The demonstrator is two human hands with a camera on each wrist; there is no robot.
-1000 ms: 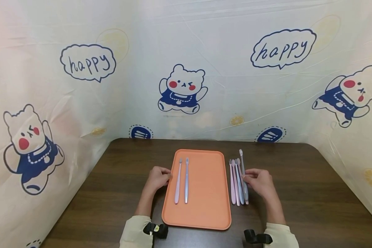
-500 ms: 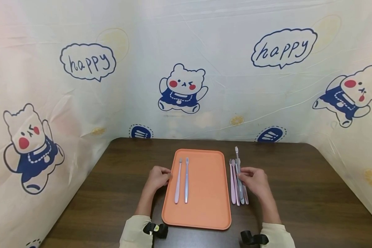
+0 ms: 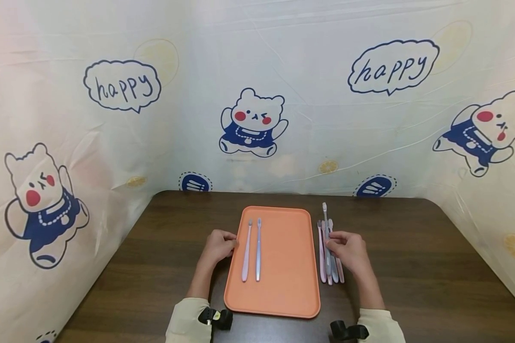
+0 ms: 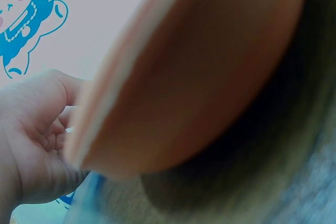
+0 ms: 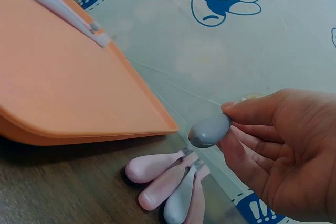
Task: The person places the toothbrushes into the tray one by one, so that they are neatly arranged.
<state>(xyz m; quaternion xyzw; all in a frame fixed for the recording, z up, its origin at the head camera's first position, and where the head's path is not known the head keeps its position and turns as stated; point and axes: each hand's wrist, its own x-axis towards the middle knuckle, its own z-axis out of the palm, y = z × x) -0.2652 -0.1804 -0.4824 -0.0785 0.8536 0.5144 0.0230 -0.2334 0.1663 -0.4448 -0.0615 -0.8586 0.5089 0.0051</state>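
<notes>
Left hand (image 4: pixel 37 140): you are curling your fingers (image 4: pixel 65 90) against the rim of the tray, at the left of the frame.
Tray (image 4: pixel 210 61): its orange underside is filling most of the view, blurred and very close.
Backdrop (image 4: pixel 89 19): a pale sheet is showing behind, with a blue-dressed cartoon bear (image 4: pixel 23 14) printed top left.

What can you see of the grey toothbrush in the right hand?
The grey toothbrush is slim, with a smooth, plastic-looking handle that widens to a rounded butt end and a small pale bristle head at the far tip. The right hand pinches its handle near the butt between thumb and fingers. In the right wrist view it is lifted above the toothbrushes on the table, apart from them. It points away from the person, roughly parallel to the orange tray, just right of the tray's edge.
</notes>
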